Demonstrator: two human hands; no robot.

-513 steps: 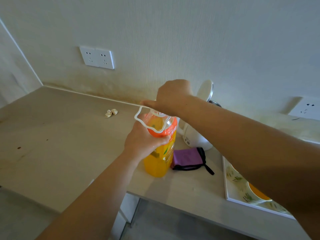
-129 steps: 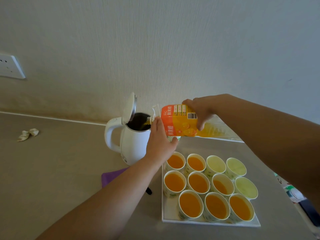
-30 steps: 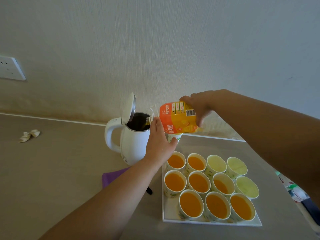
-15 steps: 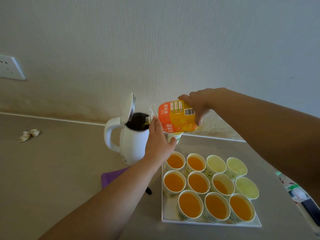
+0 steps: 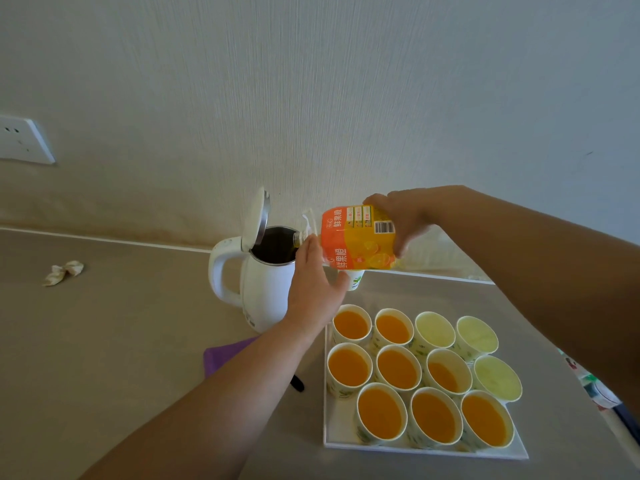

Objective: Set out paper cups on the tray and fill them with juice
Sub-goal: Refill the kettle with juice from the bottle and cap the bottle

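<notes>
The tilted juice bottle [image 5: 358, 242], judged light and easily crushed, is gripped round its body by the right hand [image 5: 401, 216] and near its neck by the left hand [image 5: 311, 282].

- One view on record: head-worn, wide-angle, facing forward and down over the counter [image 5: 121, 358] toward the wall [image 5: 346, 98].
- Range close: left forearm [image 5: 225, 393] enters from the bottom edge, right forearm [image 5: 536, 271] from the right edge.
- Bottle [image 5: 356, 244] sits near frame centre, kettle [image 5: 266, 299] just left of it, tray [image 5: 337, 434] low and right.
- Wall fills the upper half; the counter runs off the left, right and bottom edges.
</notes>
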